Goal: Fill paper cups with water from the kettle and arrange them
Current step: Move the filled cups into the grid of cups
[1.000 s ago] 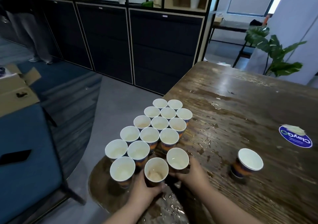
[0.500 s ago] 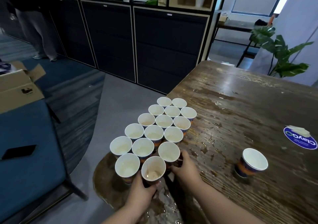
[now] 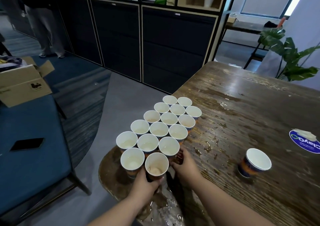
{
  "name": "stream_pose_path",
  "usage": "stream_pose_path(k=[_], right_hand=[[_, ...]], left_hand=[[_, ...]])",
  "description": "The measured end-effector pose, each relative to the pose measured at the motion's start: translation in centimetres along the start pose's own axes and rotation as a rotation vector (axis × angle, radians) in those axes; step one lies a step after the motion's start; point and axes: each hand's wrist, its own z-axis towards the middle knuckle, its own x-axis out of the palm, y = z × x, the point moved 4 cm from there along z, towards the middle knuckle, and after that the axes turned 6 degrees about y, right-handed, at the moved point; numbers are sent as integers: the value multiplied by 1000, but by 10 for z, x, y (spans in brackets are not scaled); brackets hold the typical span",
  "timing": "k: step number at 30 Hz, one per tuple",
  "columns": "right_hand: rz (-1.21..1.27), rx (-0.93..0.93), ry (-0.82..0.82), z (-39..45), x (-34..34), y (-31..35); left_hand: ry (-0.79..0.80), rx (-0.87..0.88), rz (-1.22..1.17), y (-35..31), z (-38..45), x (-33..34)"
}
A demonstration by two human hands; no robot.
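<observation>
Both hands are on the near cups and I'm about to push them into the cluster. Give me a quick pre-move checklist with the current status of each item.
1. Left hand grips the nearest cup: ok.
2. Right hand on the cup beside it: it touches the base; how firm the grip is, cannot tell.
3. Nearest cup upright: ok.
4. Table dry along the path: not ok, puddles near the cluster and under the wrists.
5. All cups gathered: not ok, a lone cup stands apart to the right.
6. Kettle within reach: cannot tell, not in view.
</observation>
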Motion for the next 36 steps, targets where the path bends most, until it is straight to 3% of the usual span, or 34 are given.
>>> stream_pose_path(k=[4,9,13,17,21,29,33,36], right_hand=[[-187,33,56,-27,-7,12],[-446,35,175,-54,-3,23],[-440,12,241,-57,11,32],[-379,-28,225,-58,20,43],[-346,-49,180,-58,24,45],[-370,-42,149,-54,30,49],[-377,-31,156,-52,29,50],[-435,-25,191,-53,27,47]], left_hand=[[58,-15,43,-11,-5,-3],[277,-147,249,-13,-8,-26],[350,-287,438,-25,-18,-63],[304,-383,628,-50,-32,-95],[119,-310,610,-56,-21,-119],[167,-250,467,-52,-11,-116],[205,-320,705,-59,-7,-126],[149,-323,883,-80,-4,-135]])
